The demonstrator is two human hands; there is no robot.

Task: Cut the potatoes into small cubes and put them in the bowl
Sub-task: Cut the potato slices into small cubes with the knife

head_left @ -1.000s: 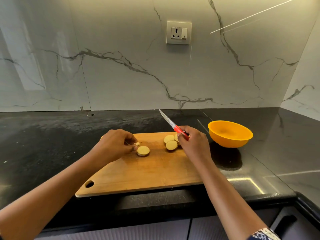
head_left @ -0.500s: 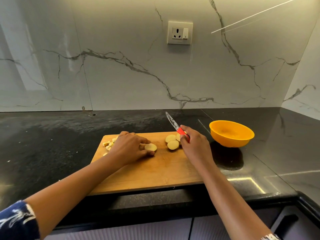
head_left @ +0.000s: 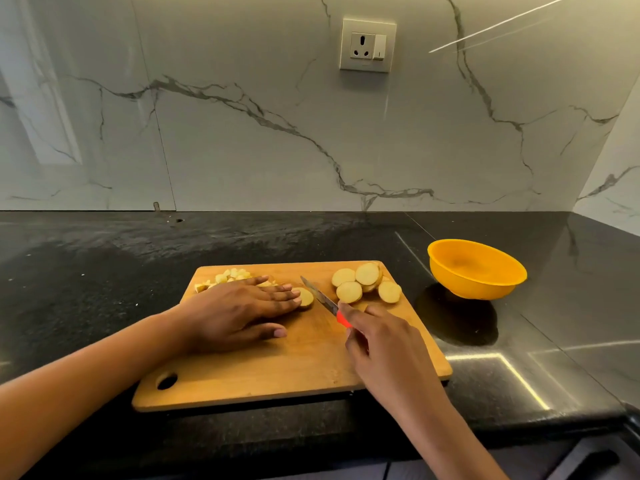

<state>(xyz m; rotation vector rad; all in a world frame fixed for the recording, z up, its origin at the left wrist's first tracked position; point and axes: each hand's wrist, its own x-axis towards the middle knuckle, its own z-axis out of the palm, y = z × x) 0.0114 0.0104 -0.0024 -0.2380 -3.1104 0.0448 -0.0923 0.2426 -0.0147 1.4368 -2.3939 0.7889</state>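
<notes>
L hand (head_left: 239, 306) laid flat on board (head_left: 277, 368); fingers straight, pressed together, tips resting on one slice (head_left: 307, 298); thumb held apart. R hand (head_left: 384, 344) wrapped round knife (head_left: 320, 297) at red handle, fingers curled. Blade angled fwd-left, set just right of slice; contact cannot be told. Cubes (head_left: 228, 276) heaped at board's far-left corner, partly hidden by L hand. Stack (head_left: 363, 282) of round slices noted at far-right. Bowl (head_left: 478, 271) stood on counter (head_left: 86, 271), right of board, apart.
</notes>
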